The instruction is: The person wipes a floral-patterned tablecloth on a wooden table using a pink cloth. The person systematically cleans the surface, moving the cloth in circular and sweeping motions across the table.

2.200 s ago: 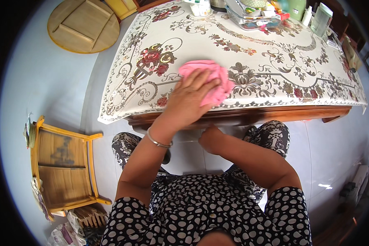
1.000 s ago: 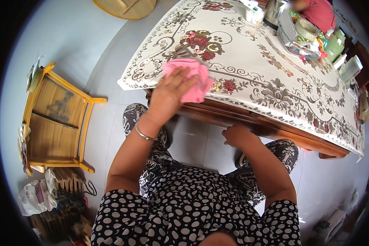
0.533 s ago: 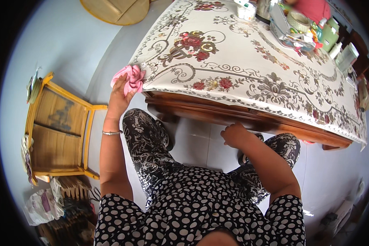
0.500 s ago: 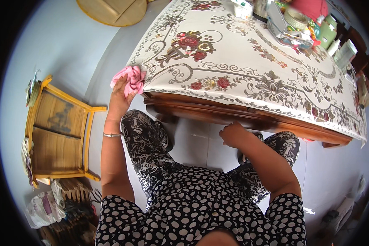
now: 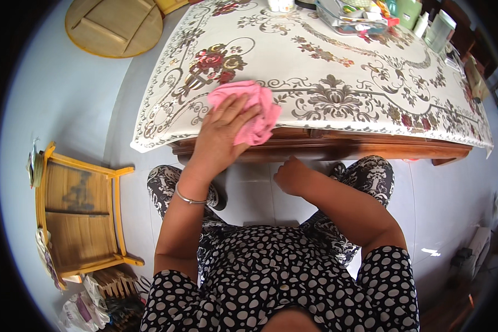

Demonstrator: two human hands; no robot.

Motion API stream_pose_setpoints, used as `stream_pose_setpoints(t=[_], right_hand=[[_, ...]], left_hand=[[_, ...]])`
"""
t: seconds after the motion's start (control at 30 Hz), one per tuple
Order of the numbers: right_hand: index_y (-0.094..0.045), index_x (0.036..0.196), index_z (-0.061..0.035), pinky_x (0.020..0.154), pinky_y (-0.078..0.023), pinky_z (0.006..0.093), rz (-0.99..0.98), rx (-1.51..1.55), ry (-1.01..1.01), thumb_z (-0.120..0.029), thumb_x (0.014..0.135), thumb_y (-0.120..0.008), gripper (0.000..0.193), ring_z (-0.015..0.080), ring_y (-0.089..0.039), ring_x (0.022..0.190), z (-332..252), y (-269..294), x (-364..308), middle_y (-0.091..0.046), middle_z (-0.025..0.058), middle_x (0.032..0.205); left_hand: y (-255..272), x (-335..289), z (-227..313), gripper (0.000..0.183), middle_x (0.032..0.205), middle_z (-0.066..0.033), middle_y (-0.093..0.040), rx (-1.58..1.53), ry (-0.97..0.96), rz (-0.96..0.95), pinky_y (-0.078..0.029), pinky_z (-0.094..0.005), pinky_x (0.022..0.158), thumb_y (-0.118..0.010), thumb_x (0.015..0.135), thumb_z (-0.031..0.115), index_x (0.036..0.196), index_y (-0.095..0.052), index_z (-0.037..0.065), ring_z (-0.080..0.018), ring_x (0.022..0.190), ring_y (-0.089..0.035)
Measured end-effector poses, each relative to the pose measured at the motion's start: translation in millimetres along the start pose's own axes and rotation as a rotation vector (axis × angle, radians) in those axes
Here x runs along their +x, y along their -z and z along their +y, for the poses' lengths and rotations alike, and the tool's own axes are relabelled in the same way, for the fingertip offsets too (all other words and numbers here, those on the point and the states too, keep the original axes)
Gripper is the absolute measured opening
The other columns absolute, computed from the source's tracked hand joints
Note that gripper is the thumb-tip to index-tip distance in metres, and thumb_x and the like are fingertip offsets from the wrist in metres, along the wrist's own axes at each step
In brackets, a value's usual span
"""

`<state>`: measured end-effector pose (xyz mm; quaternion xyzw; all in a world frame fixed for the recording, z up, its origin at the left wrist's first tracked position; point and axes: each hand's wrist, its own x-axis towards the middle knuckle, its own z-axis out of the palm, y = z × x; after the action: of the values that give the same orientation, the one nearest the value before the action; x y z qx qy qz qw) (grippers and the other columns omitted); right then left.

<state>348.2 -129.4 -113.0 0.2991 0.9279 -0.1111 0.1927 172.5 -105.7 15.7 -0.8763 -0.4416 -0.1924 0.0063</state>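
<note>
1. The table (image 5: 326,146) spans the upper view, its dark wood front showing below a flowered white tablecloth (image 5: 271,55).
2. A yellow-framed wooden chair (image 5: 77,238) stands to the left, well apart from it.
3. Toward the table's far side, a clear tray (image 5: 343,27) holds a pale basket (image 5: 357,3) and small mixed items; a clear jar (image 5: 440,30) stands near.
4. The left arm (image 5: 177,235) reaches forward; the right arm (image 5: 343,205) bends inward before the table.
5. The pink cloth (image 5: 260,119) lies crumpled at the table's near edge.
6. The left hand (image 5: 218,133) rests palm down on it, fingers slightly spread.
7. The right hand (image 5: 290,176) curls into a loose fist near the table front; any contents are hidden.
8. A silvery bangle (image 5: 189,200) circles the left wrist.
</note>
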Motion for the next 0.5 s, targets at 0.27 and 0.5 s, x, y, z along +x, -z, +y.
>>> stream_pose_setpoints(t=[0.27,0.5], right_hand=[[-0.063,0.098,-0.0078,0.09,-0.037,0.0433,0.032,-0.023,0.028,-0.014,0.082,-0.047,0.023,0.0255,-0.057,0.097,-3,-19,13,-0.062,0.0119,0.102],[-0.052,0.115,-0.0073,0.098,-0.031,0.0412,0.656,0.767,-0.008,-0.016,0.084,-0.048,0.032,0.0267,-0.045,0.113,-3,-15,18,-0.049,0.0129,0.121]], left_hand=[[-52,78,66,0.049,0.134,-0.005,-0.042,0.002,-0.267,-0.003,-0.032,-0.039,0.1,-0.062,0.073,0.023,0.121,-0.053,0.018,-0.0235,0.125,-0.036],[-97,138,126,0.046,0.134,-0.0037,-0.041,-0.127,-0.467,0.064,-0.028,-0.0427,0.103,-0.061,0.075,0.027,0.12,-0.054,0.023,-0.0223,0.125,-0.035]])
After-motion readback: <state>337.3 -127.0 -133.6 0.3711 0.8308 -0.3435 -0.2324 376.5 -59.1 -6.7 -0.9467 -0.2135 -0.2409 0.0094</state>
